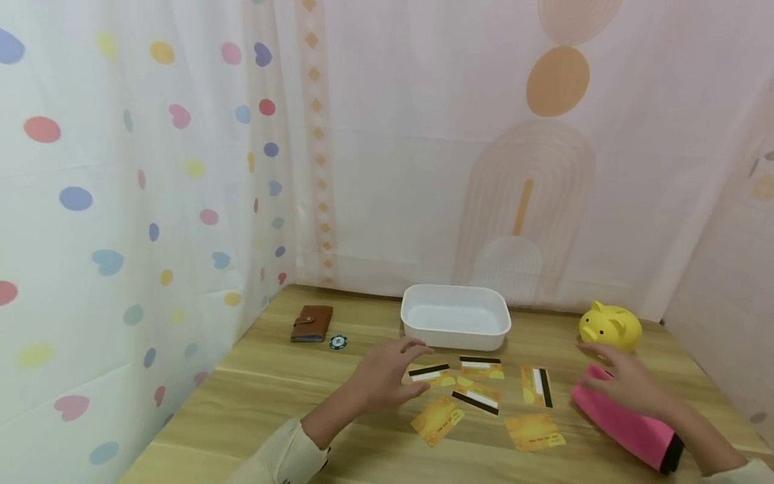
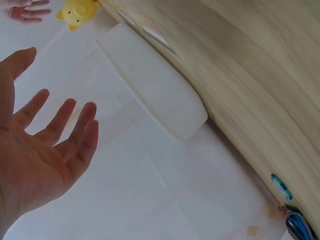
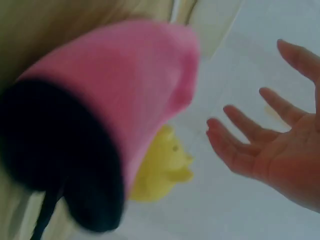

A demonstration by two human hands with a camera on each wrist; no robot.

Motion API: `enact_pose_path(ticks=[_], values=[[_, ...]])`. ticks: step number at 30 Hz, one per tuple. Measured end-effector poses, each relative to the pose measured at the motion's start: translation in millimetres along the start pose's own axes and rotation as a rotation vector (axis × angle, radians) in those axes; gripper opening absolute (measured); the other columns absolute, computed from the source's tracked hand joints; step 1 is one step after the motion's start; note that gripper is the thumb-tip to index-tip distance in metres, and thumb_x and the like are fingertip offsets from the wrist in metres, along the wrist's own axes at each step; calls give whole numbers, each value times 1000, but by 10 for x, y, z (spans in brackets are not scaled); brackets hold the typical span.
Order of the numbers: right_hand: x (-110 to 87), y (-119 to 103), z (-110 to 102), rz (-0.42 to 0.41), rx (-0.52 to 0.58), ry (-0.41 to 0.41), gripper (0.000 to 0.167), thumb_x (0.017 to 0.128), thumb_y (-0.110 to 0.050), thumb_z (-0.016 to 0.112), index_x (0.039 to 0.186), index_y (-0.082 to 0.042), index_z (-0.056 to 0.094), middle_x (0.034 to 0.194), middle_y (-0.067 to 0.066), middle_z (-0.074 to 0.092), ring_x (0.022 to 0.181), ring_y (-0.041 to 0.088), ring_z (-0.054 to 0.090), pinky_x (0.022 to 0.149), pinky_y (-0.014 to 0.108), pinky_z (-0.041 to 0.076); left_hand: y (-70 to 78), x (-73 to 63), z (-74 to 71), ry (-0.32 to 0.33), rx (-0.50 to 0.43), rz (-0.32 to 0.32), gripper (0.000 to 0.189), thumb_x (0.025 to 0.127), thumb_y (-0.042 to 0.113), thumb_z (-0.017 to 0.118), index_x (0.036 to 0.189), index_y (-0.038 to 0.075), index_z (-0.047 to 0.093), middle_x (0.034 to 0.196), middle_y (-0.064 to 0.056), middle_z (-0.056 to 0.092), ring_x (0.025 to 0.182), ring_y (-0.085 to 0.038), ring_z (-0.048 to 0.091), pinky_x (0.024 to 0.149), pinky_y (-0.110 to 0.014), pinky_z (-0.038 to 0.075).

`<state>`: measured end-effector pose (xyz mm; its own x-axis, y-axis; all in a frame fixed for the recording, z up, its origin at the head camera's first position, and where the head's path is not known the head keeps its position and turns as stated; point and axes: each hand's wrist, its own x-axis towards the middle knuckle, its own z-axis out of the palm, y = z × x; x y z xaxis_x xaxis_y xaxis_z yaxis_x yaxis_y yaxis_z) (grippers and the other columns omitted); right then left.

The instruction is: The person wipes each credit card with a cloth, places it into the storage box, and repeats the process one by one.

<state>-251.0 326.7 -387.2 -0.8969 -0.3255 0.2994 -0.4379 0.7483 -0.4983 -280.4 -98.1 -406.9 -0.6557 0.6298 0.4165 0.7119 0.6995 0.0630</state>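
Note:
Relaxed and empty, my left hand (image 1: pixel 383 376) hovers over the table at the left edge of a group of cards, fingers spread and slightly bent. Several gold bank cards lie scattered there; a striped card (image 1: pixel 431 374) is nearest its fingertips, and two plain-faced ones, a left card (image 1: pixel 438 421) and a right card (image 1: pixel 535 431), lie closer to me. My right hand (image 1: pixel 629 383), fingers loosely extended, is above a pink pouch (image 1: pixel 623 423) with a black end. In the right wrist view the pouch (image 3: pixel 125 75) stands apart from that hand (image 3: pixel 280 135), and a black cord hangs from it.
Behind the cards stands a white plastic tub (image 1: pixel 456 336). A yellow piggy bank (image 1: pixel 613 326) is at the back right, just beyond my right hand. At the back left lie a brown wallet (image 1: pixel 312 323) and a poker chip (image 1: pixel 338 342). Curtains enclose the wooden table (image 1: pixel 242 410).

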Motion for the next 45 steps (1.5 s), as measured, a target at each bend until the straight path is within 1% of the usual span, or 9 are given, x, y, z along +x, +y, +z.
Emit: enact_pose_path(ticks=[6, 10, 14, 19, 24, 27, 34, 36, 45], values=[[-95, 262, -112, 52, 37, -92, 45, 89, -17, 74, 120, 11, 58, 118, 31, 61, 102, 50, 61, 78, 49, 57, -47, 3, -14, -85, -70, -58, 55, 89, 48, 71, 135, 23, 57, 131, 3, 59, 113, -19, 60, 80, -36, 54], [-129, 416, -165, 106, 60, -156, 35, 89, -15, 74, 112, 8, 61, 115, 29, 62, 104, 52, 59, 82, 55, 54, -145, 49, 33, -196, -183, -136, 57, 86, 47, 75, 134, 22, 58, 133, -1, 59, 107, -21, 63, 75, -34, 54], [-144, 548, -191, 121, 60, -210, 27, 90, -15, 73, 107, 3, 64, 113, 26, 63, 105, 53, 57, 85, 61, 51, -266, 93, 124, -255, -278, -198, 57, 84, 43, 78, 132, 18, 60, 131, -1, 61, 103, -22, 65, 78, -34, 54], [-173, 659, -183, 114, 42, -247, 27, 90, -19, 73, 107, 1, 67, 114, 24, 65, 107, 49, 57, 84, 55, 53, -384, 116, 264, -300, -249, -207, 56, 82, 43, 80, 129, 17, 63, 126, 0, 64, 108, -20, 63, 89, -37, 52], [-179, 724, -188, 185, 70, -309, 34, 93, -24, 69, 114, 3, 66, 119, 27, 63, 110, 47, 57, 77, 37, 53, -452, 119, 371, -369, -209, -225, 56, 81, 44, 81, 128, 19, 64, 123, 2, 65, 114, -19, 59, 90, -38, 51], [-178, 752, -196, 219, 95, -322, 35, 94, -25, 69, 116, 2, 65, 120, 26, 62, 111, 45, 56, 78, 38, 50, -470, 143, 397, -378, -223, -229, 54, 82, 42, 81, 127, 20, 64, 124, 1, 64, 115, -20, 58, 92, -39, 50], [-194, 796, -221, 200, 163, -362, 26, 93, -21, 70, 109, -2, 63, 118, 18, 61, 100, 7, 52, 75, 24, 45, -488, 198, 404, -411, -224, -244, 53, 82, 40, 81, 128, 20, 63, 124, 0, 64, 114, -20, 59, 94, -40, 50], [-194, 793, -224, 201, 176, -379, 26, 91, -21, 71, 106, -2, 62, 116, 15, 60, 95, 4, 49, 75, 24, 42, -486, 208, 397, -428, -221, -251, 55, 81, 40, 81, 129, 20, 63, 124, -1, 64, 114, -20, 59, 94, -40, 50], [-160, 766, -204, 305, 200, -451, 27, 87, -16, 74, 103, -3, 57, 114, 15, 53, 98, 29, 45, 77, 39, 35, -467, 249, 425, -474, -234, -304, 55, 81, 42, 81, 128, 20, 62, 126, -3, 64, 115, -23, 59, 94, -43, 50]])
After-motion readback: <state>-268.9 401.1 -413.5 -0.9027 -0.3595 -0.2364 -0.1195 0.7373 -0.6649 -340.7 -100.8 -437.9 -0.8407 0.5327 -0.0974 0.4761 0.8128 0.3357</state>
